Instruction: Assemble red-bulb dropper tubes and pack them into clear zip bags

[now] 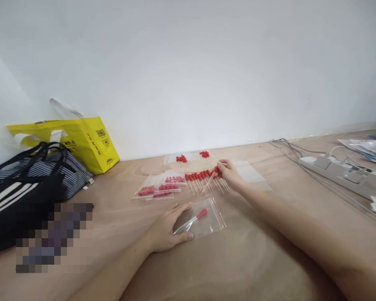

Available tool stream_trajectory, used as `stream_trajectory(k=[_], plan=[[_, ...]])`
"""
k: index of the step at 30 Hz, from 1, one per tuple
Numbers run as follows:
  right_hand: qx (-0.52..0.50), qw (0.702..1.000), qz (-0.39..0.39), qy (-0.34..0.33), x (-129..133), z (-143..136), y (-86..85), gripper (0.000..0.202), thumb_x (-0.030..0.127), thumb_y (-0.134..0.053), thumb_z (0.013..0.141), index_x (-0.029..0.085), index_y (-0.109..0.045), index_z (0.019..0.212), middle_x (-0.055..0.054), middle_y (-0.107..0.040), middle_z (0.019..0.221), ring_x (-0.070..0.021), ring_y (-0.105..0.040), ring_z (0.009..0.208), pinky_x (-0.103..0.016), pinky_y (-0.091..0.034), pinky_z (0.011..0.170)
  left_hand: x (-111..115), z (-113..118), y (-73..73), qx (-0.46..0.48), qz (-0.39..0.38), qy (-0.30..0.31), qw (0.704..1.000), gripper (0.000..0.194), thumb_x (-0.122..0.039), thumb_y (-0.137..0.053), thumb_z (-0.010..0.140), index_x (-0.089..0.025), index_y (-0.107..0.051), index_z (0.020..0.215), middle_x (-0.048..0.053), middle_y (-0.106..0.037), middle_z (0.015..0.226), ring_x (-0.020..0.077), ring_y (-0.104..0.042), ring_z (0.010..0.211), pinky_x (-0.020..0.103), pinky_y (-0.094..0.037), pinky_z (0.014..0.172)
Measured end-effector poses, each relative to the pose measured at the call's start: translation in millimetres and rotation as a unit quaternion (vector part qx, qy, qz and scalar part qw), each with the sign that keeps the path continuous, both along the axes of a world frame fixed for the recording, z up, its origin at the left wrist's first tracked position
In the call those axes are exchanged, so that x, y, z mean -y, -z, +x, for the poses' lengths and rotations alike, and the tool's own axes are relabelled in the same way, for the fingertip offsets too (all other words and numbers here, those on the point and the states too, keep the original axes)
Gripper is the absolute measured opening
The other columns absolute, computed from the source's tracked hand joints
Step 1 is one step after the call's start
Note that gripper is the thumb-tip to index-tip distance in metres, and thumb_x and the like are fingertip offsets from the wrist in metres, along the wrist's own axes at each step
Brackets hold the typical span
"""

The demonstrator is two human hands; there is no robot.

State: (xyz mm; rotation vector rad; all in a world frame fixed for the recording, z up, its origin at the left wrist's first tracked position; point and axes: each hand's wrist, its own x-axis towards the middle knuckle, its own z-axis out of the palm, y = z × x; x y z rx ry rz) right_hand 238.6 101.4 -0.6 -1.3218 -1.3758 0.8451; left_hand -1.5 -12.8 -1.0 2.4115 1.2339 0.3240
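Note:
My left hand [171, 228] lies on the table with thumb and fingers spread, pressing the edge of a clear zip bag [211, 223]. Inside that bag is a dropper with a red bulb [202, 213]. Farther off, my right hand [228, 172] pinches a dropper [217, 169] by its red bulb, its thin stem slanting down to the left. Below and beside it a row of red-bulbed droppers [200, 175] lies side by side, stems toward me. Filled zip bags of droppers [163, 190] overlap to the left of the row.
By the wall, loose red bulbs [181, 159] rest on clear plastic. Flat clear bags [253, 175] lie beyond my right hand. A power strip [341, 171] with cables is on the right. Left stand a yellow bag [90, 146] and a striped bag [69, 175].

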Motion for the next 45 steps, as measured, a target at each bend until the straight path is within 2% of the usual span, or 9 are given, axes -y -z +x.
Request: stream_trajectory(k=[5,13,19,28,34,36,39,43,45], plan=[[-0.195,0.981,0.008,0.002,38,36,21.3,0.031,0.047,-0.05,0.072,0.021,-0.035,0.081,0.005,-0.052,0.059,-0.0072,-0.047,0.044,-0.02,-0.038,0.042,-1,2,-1.0,0.002,-0.001,-0.006,1.0,0.069,-0.052,-0.053,0.072,-0.024,-0.028,0.129,0.006,-0.037,0.133,0.0265,-0.033,0.121,0.042,-0.03,0.099],[-0.268,0.959,-0.079,-0.051,61,16,28.9,0.03,0.043,-0.057,0.069,0.02,-0.037,0.075,0.002,-0.057,0.065,-0.0084,-0.052,0.05,-0.022,-0.042,0.048,0,3,-1.8,0.013,0.002,0.0,1.0,0.068,-0.051,-0.053,0.073,-0.023,-0.028,0.129,0.006,-0.039,0.132,0.0244,-0.035,0.12,0.04,-0.031,0.098],[-0.123,0.97,-0.071,-0.196,79,5,27.9,0.037,0.045,-0.067,0.058,0.016,-0.051,0.074,0.002,-0.056,0.061,-0.0053,-0.045,0.044,-0.02,-0.037,0.044,-1,4,-1.7,0.019,0.012,0.006,1.0,0.067,-0.051,-0.053,0.073,-0.023,-0.029,0.129,0.006,-0.039,0.132,0.0252,-0.035,0.12,0.041,-0.03,0.099],[-0.085,0.982,-0.038,-0.162,70,6,38.2,0.034,0.045,-0.067,0.057,0.015,-0.056,0.068,-0.001,-0.06,0.065,-0.0096,-0.053,0.057,-0.023,-0.042,0.055,-1,3,0.5,-0.011,0.005,0.003,1.0,0.07,-0.054,-0.051,0.072,-0.022,-0.028,0.13,0.007,-0.033,0.136,0.0292,-0.026,0.124,0.046,-0.027,0.1],[0.043,0.94,0.004,-0.339,87,1,27.8,0.025,0.042,-0.057,0.071,0.018,-0.065,0.071,-0.002,-0.064,0.071,-0.016,-0.059,0.077,-0.027,-0.045,0.069,1,5,-1.3,-0.02,-0.009,-0.013,1.0,0.071,-0.054,-0.052,0.071,-0.023,-0.028,0.13,0.008,-0.031,0.136,0.0306,-0.024,0.125,0.048,-0.026,0.099],[0.073,0.941,0.031,-0.328,88,-1,27.7,0.024,0.04,-0.055,0.073,0.019,-0.066,0.073,-0.002,-0.065,0.074,-0.0159,-0.059,0.081,-0.026,-0.044,0.072,2,6,-2.8,-0.026,-0.01,-0.016,0.999,0.072,-0.054,-0.053,0.071,-0.022,-0.028,0.13,0.008,-0.031,0.137,0.0302,-0.023,0.125,0.047,-0.025,0.1],[0.103,0.964,0.015,-0.244,80,-2,32.5,0.023,0.039,-0.061,0.068,0.018,-0.066,0.074,-0.002,-0.064,0.067,-0.0135,-0.058,0.064,-0.023,-0.044,0.057,1,6,-3.3,-0.025,-0.002,-0.008,1.0,0.072,-0.054,-0.053,0.07,-0.022,-0.028,0.13,0.008,-0.032,0.136,0.0293,-0.024,0.125,0.047,-0.025,0.1],[0.178,0.936,-0.044,-0.3,51,9,28.0,0.021,0.036,-0.063,0.064,0.015,-0.064,0.064,0.0,-0.061,0.053,-0.0087,-0.051,0.044,-0.019,-0.038,0.043,0,5,-1.5,-0.025,0.003,-0.005,1.0,0.072,-0.055,-0.053,0.07,-0.022,-0.029,0.13,0.009,-0.032,0.136,0.0298,-0.025,0.125,0.047,-0.025,0.1],[0.233,0.94,-0.031,-0.247,33,14,20.3,0.018,0.032,-0.06,0.066,0.015,-0.064,0.061,0.001,-0.061,0.053,-0.0083,-0.051,0.044,-0.018,-0.038,0.043,0,4,-0.4,-0.024,0.003,-0.006,1.0,0.073,-0.055,-0.053,0.07,-0.023,-0.028,0.131,0.009,-0.031,0.136,0.03,-0.025,0.125,0.048,-0.025,0.1]])
